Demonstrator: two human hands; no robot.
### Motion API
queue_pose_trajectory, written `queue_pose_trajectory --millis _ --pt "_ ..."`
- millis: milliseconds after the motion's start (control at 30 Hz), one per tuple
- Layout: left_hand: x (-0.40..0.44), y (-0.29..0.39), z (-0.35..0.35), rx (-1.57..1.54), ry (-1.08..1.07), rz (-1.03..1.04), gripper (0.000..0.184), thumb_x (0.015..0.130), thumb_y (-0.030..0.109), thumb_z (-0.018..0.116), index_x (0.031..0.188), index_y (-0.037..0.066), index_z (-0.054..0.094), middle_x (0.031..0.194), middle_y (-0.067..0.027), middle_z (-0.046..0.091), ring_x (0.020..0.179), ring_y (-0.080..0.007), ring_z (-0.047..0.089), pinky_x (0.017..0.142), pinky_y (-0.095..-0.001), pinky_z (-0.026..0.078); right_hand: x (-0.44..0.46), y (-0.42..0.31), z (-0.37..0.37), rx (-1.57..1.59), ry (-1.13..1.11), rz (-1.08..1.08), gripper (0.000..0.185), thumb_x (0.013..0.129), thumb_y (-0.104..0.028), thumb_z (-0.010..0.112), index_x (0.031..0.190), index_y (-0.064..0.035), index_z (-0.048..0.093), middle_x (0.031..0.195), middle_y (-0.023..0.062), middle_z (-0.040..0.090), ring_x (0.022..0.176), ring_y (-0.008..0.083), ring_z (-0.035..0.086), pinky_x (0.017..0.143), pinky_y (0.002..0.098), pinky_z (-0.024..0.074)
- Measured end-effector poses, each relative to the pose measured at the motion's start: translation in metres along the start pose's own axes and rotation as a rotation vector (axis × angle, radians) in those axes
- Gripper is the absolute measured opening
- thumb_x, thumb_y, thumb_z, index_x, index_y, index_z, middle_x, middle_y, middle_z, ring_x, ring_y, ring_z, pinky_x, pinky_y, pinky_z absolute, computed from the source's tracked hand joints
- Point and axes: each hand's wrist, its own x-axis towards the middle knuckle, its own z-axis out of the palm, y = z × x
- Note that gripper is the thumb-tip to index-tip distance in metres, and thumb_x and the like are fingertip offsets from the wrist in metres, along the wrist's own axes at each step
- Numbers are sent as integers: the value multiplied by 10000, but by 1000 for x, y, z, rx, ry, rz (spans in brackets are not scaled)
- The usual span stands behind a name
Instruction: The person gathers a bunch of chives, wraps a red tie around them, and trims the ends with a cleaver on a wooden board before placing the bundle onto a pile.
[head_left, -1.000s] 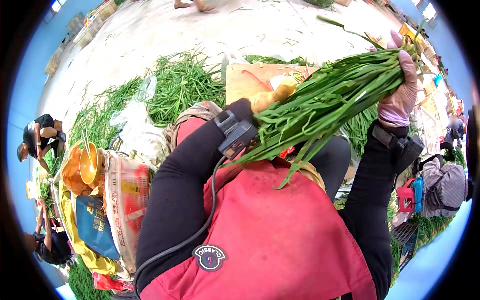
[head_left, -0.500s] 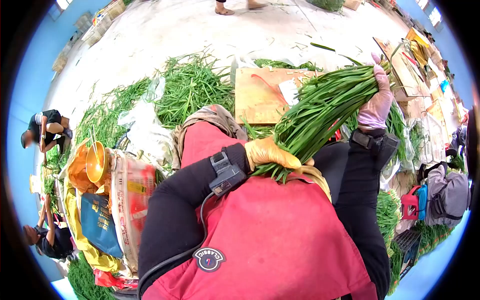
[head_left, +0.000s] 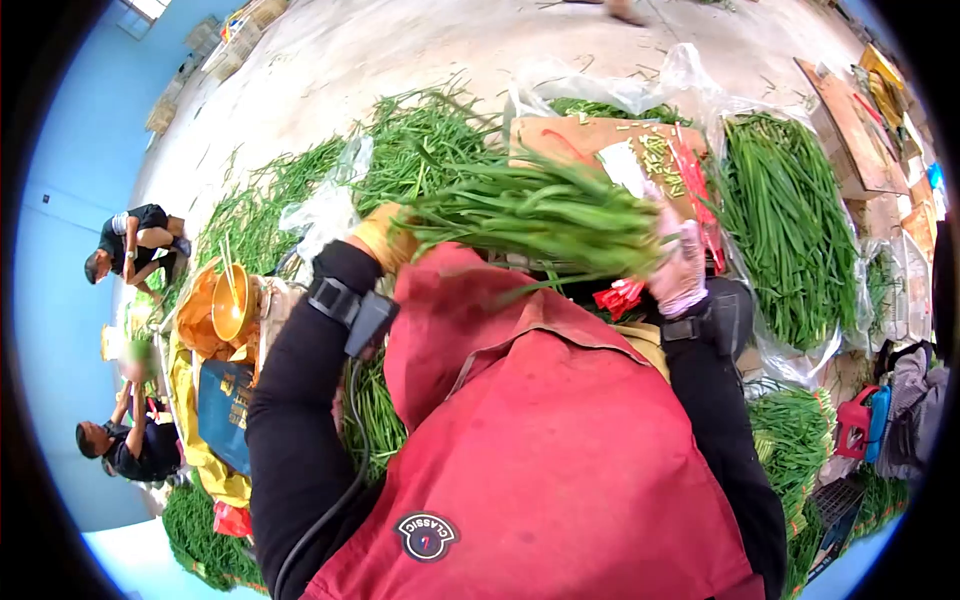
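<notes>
A long bunch of green garlic chives (head_left: 535,215) lies crosswise in front of me, smeared by motion. My right hand (head_left: 680,265), in a pale pinkish glove, is closed around its right end. At the leafy left end is my left hand (head_left: 385,238), in an orange-yellow glove; it seems closed on the leaf tips, though the leaves partly hide its fingers. Beneath and beyond the bunch is a wooden board (head_left: 570,135) with cut stem pieces (head_left: 660,165) on it. Red strips (head_left: 698,185) hang by its right side.
Loose chives (head_left: 420,140) are heaped left of the board, and a large pile (head_left: 785,220) lies on plastic at the right. An orange bowl (head_left: 232,308) stands at left. Two people (head_left: 140,240) sit farther left. A red stool (head_left: 853,425) is at right.
Both hands have moved left with the bunch, which has swung from slanting up right to nearly level. My right hand has come down, uncovering the pile at right. The view has shifted.
</notes>
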Motion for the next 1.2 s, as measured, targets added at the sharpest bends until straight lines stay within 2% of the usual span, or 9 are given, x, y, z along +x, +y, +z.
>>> queue_pose_trajectory --millis 167,333,467,667,733,800,933,1033,1200 --pt "-23 35 -52 71 -108 -394 290 728 236 714 948 65 635 827 -196 655 814 -367 641 718 -422 510 6 65 -33 98 -14 243 636 916 -361 573 1420 -35 363 1410 147 434 1233 259 490 1029 420 419" --pt "-18 75 -112 79 -143 -394 234 729 191 716 913 63 648 807 -188 655 779 -363 643 693 -416 509 10 65 -28 -109 20 387 593 904 -361 590 1408 -109 407 1383 79 481 1228 231 495 956 446 454" --pt "-9 94 -152 316 -128 -436 217 720 174 705 907 73 661 828 -180 661 819 -350 641 722 -413 505 12 64 -31 -544 53 592 548 897 -359 613 1379 -140 471 1241 18 556 937 98 548 803 298 491" --pt "8 90 -183 478 -333 -546 176 748 99 683 921 65 673 817 -139 681 815 -292 664 737 -377 516 8 45 -34 -807 110 406 429 902 -232 610 1298 -80 544 1139 20 630 978 63 579 762 216 469" --pt "11 76 -183 539 -544 -701 170 740 83 712 899 33 680 682 -109 658 652 -273 652 643 -364 522 7 35 -28 -875 94 291 437 901 -196 610 1312 -69 534 1173 42 622 1027 90 581 812 217 458" --pt "4 81 -191 474 -403 -691 174 728 86 724 883 22 681 675 -120 656 626 -243 653 612 -368 522 8 22 -15 -732 -40 198 527 869 -119 645 1365 -54 480 1269 58 578 1175 149 533 990 292 412" --pt "-6 84 -198 271 -424 -901 169 746 110 706 878 9 675 638 -97 650 529 -180 628 527 -315 509 15 26 13 -1449 -339 -51 861 722 -233 793 1419 7 349 1413 214 416 1347 315 359 1128 362 259" --pt "-19 99 -206 198 -362 -922 164 758 127 705 887 27 689 620 -62 650 493 -140 606 492 -297 494 32 71 -10 -1567 -430 -209 1192 595 -399 855 1475 17 167 1501 251 237 1408 340 226 1153 386 198" --pt "-33 109 -206 16 -319 -918 167 826 143 666 947 28 679 697 -65 680 500 -107 595 462 -271 462 54 82 53 -1324 -425 -217 1238 598 -439 852 1496 -13 113 1535 214 181 1437 309 148 1164 359 141"
